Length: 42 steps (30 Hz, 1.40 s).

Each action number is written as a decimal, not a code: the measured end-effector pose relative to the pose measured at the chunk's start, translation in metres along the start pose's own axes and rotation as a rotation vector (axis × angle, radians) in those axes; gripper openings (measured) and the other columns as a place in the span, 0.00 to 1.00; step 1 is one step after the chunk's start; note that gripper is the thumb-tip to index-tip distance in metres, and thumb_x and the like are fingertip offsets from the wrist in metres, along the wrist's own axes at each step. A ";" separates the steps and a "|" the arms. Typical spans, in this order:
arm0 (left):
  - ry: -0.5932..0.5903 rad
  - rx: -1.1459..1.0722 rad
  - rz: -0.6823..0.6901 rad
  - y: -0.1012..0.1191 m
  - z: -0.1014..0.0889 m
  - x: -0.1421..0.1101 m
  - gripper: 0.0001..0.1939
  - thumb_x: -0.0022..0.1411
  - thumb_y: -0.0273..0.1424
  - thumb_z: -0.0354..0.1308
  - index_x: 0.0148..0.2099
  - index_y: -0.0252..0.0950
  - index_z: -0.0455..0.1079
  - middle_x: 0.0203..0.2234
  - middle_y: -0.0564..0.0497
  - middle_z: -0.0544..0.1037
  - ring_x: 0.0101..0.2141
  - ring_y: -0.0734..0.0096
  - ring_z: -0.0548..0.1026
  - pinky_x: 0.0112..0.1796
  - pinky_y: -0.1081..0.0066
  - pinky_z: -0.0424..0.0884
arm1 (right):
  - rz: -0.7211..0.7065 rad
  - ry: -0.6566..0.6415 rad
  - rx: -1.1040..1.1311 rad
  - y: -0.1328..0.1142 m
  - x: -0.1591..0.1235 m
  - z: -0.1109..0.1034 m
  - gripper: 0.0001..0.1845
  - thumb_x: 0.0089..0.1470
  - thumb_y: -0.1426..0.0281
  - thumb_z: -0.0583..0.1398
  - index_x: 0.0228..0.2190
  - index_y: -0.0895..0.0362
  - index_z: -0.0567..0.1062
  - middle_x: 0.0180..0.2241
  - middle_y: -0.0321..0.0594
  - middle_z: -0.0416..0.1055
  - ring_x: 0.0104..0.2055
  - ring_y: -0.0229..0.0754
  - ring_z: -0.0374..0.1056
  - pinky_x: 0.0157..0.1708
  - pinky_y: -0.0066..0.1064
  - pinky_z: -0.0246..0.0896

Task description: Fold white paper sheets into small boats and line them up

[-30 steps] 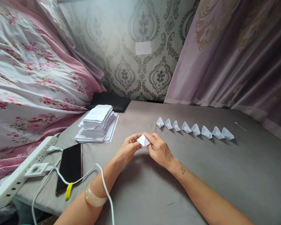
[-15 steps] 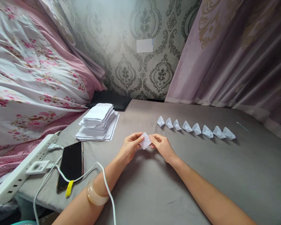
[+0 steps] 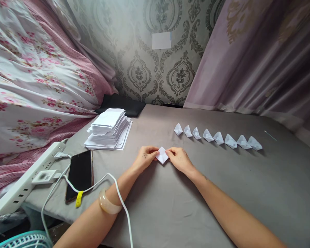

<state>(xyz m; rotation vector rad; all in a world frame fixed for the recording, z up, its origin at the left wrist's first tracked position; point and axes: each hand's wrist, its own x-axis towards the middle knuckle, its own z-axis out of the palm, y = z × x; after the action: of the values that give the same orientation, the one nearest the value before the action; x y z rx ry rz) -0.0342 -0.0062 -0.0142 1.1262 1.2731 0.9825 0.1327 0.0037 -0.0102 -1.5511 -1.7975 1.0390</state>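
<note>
A small white folded paper [image 3: 162, 156], diamond-shaped with creases showing, is held between my two hands above the grey-covered table [image 3: 165, 206]. My left hand [image 3: 147, 157] pinches its left corner with thumb and fingers. At the opposite corner, my right hand [image 3: 179, 158] grips the paper in the same kind of pinch. Farther back on the right stands a row of several folded paper boats [image 3: 208, 135]. A stack of white paper sheets [image 3: 108, 129] lies to the left, beyond my left hand.
A phone [image 3: 80, 175] lies at the left beside a white power strip [image 3: 28, 179]. The white charging cable [image 3: 119, 193] loops across my left forearm. A black flat item [image 3: 124, 105] rests behind the paper stack. At the far right lies a cotton swab [image 3: 270, 135]. Curtains border the table.
The folded paper has turned to face the camera more squarely, with its creases now visible. My right fingers have shifted onto its right corner. The camera view has tilted slightly downward.
</note>
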 end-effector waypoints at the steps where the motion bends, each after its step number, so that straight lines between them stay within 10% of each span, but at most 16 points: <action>1: 0.003 0.074 0.026 -0.002 0.000 0.001 0.12 0.52 0.32 0.59 0.37 0.30 0.76 0.27 0.48 0.78 0.28 0.70 0.73 0.30 0.73 0.68 | -0.037 0.030 -0.084 0.000 -0.001 0.001 0.13 0.54 0.66 0.55 0.30 0.57 0.78 0.27 0.39 0.75 0.29 0.39 0.68 0.31 0.29 0.58; 8: 0.153 0.685 0.397 -0.022 -0.002 0.006 0.09 0.56 0.28 0.55 0.40 0.36 0.72 0.32 0.48 0.73 0.30 0.70 0.70 0.35 0.70 0.66 | -0.238 0.196 -0.415 0.005 -0.001 0.012 0.07 0.54 0.72 0.56 0.34 0.57 0.73 0.37 0.44 0.70 0.36 0.41 0.67 0.36 0.30 0.60; 14: -0.036 0.876 0.655 -0.022 -0.007 0.003 0.11 0.61 0.23 0.46 0.38 0.37 0.69 0.32 0.48 0.70 0.34 0.67 0.68 0.38 0.68 0.64 | -0.547 0.063 -0.357 0.008 -0.003 0.011 0.15 0.55 0.81 0.50 0.36 0.55 0.72 0.36 0.41 0.70 0.41 0.41 0.65 0.41 0.31 0.61; 27: -0.196 0.772 0.503 0.001 -0.019 -0.006 0.07 0.57 0.25 0.52 0.33 0.35 0.72 0.32 0.47 0.72 0.30 0.71 0.70 0.34 0.74 0.65 | -0.583 -0.045 -0.410 0.004 -0.017 -0.002 0.14 0.49 0.77 0.56 0.39 0.55 0.72 0.41 0.42 0.68 0.43 0.43 0.64 0.44 0.34 0.61; 42: -0.005 0.828 0.402 -0.007 -0.016 -0.004 0.10 0.61 0.30 0.49 0.30 0.35 0.68 0.32 0.47 0.69 0.30 0.70 0.69 0.35 0.69 0.66 | -0.347 0.109 -0.304 0.009 -0.009 0.004 0.11 0.58 0.72 0.53 0.28 0.57 0.74 0.39 0.45 0.69 0.43 0.43 0.66 0.45 0.36 0.61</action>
<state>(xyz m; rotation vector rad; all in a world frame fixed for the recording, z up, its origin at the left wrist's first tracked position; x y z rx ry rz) -0.0506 -0.0102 -0.0196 2.0796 1.5295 0.7267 0.1362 -0.0059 -0.0192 -1.3597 -2.1216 0.5277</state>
